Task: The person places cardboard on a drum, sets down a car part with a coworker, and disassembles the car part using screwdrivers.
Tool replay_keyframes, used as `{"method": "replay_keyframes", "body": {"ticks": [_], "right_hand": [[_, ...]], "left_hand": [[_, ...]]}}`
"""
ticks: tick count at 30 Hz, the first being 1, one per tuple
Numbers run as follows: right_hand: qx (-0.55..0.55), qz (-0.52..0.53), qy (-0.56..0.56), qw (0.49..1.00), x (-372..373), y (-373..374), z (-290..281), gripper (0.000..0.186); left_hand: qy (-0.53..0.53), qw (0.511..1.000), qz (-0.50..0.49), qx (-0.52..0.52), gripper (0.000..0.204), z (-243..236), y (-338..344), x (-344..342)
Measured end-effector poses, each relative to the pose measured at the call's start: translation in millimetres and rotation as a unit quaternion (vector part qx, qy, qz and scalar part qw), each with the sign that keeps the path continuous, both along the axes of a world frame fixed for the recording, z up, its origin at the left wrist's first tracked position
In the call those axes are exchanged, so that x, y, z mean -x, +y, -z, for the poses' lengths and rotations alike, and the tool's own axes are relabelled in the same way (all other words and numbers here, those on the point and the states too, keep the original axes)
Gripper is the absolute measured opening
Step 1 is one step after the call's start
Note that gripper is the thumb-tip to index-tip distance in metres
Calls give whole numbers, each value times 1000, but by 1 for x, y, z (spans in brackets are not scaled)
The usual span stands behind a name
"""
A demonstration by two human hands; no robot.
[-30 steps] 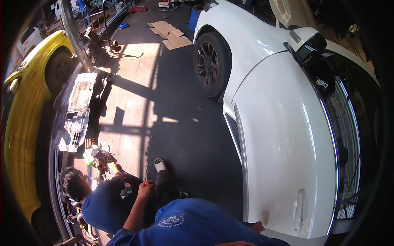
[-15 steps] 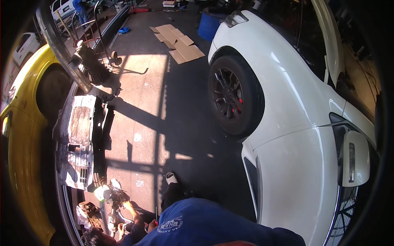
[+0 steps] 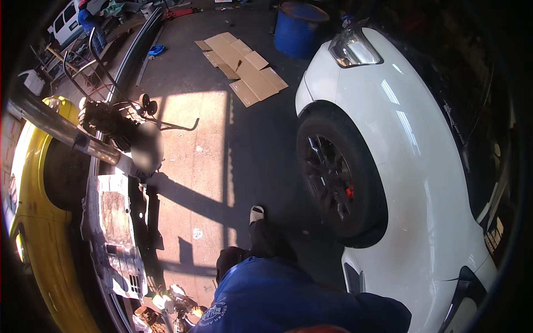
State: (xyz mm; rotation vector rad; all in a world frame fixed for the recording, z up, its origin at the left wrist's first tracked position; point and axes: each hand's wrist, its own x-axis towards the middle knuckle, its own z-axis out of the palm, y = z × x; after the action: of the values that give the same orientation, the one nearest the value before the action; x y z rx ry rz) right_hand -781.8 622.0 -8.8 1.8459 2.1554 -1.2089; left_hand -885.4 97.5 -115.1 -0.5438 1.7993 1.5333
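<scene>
Neither of my hands shows; my blue shirt fills the lower middle, and one light shoe is planted ahead of it. Close on my right stands a white car with a dark-spoked wheel. At the lower left edge another person's hand is beside a metal mechanical part, partly cut off by the frame and my shirt. Whether that hand grips the part is too small to tell.
A white, worn metal panel lies along the left, near a yellow car. A metal post slants by a hand truck. Flattened cardboard and a blue drum are ahead. A person in blue stands far left.
My view has shifted forward, with the white car's headlight and wheel now nearer. The crouching co-worker has mostly dropped out at the lower left. A hand by my shirt is no longer visible.
</scene>
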Motion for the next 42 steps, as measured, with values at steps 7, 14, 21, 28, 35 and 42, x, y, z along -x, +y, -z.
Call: {"method": "replay_keyframes", "body": {"ticks": [7, 14, 21, 28, 35, 42], "right_hand": [[-10, -103, 14, 995, 227, 32, -28, 49], [-23, -192, 21, 981, 454, 4, -26, 48], [10, -245, -18, 969, 610, -57, -58, 47], [84, -321, -66, 941, 728, -71, -74, 46], [260, -429, -136, 854, 800, -41, -65, 45], [404, -521, -142, 739, 927, 23, -72, 45]], "left_hand": [[32, 997, 1, -77, 14, 3, 52, 237], [59, 986, 18, -153, 13, 26, 49, 489], [26, 979, 65, -194, 11, -1, 7, 685], [-33, 975, 76, -206, 10, -31, -3, 813], [-155, 977, 14, -144, 9, -89, -4, 838], [-226, 969, -47, -91, 8, -167, 49, 941]]}}
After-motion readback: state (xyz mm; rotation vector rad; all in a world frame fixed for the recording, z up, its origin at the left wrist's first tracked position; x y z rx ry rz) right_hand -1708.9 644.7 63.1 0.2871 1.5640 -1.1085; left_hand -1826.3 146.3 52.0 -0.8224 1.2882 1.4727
